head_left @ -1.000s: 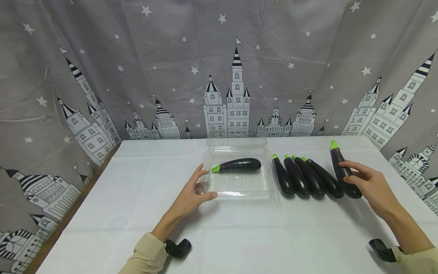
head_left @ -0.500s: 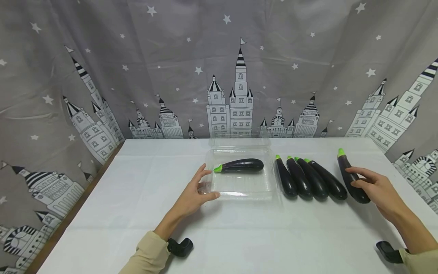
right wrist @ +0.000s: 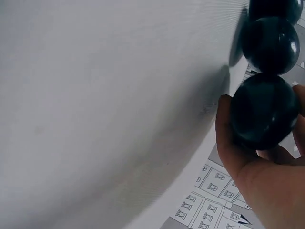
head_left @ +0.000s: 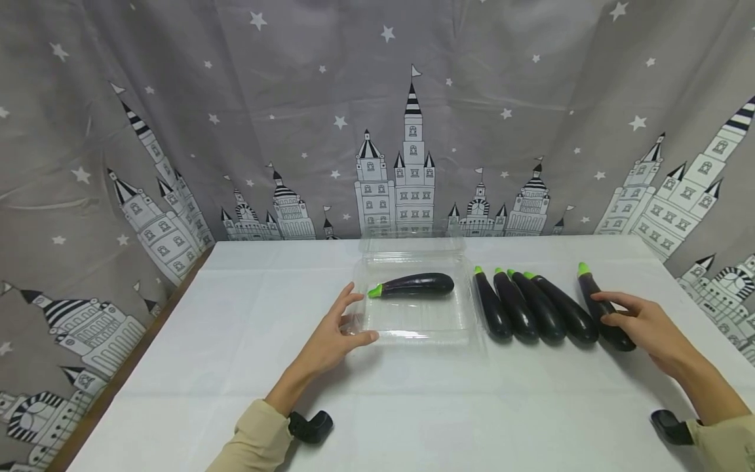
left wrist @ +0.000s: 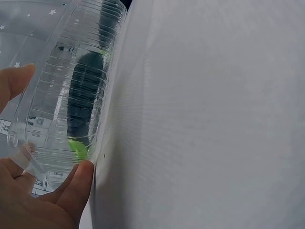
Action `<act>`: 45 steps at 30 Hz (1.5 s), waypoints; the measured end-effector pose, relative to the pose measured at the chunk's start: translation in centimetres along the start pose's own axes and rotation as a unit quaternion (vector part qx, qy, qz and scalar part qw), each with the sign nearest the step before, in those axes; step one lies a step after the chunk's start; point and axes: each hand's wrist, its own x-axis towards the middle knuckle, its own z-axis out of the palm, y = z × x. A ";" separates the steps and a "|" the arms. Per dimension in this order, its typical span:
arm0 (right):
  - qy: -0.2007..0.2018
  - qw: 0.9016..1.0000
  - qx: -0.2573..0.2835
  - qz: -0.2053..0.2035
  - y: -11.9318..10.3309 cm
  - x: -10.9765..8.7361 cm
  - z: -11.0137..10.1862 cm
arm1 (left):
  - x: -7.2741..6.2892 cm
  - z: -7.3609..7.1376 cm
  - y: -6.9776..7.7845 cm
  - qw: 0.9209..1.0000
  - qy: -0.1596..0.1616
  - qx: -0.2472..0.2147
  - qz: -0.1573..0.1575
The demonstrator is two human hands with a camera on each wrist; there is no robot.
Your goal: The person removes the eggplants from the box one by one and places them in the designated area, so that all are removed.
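My right hand grips a dark eggplant with a green stem end, thumb on one side and fingers on the other. In the right wrist view this eggplant's round end faces the camera. Just left of it, a row of several eggplants lies side by side. A clear plastic clamshell container stands with its lid up at the back. One eggplant lies crosswise inside. At the container's left side, my left hand holds the near corner, its thumb at the front edge.
A white cloth covers the table. Behind it hangs a grey curtain printed with castles and stars. Black wrist-worn devices stick out beside both forearms.
My right hand has brought its eggplant nearer to me; it swung out to the right, then came back slightly toward the row. The left hand and the container stay in place.
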 end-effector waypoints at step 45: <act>0.018 0.995 -0.091 -0.028 0.6 0.1 0.0 | 0.0 0.0 -0.1 1.000 -0.007 -0.009 -0.005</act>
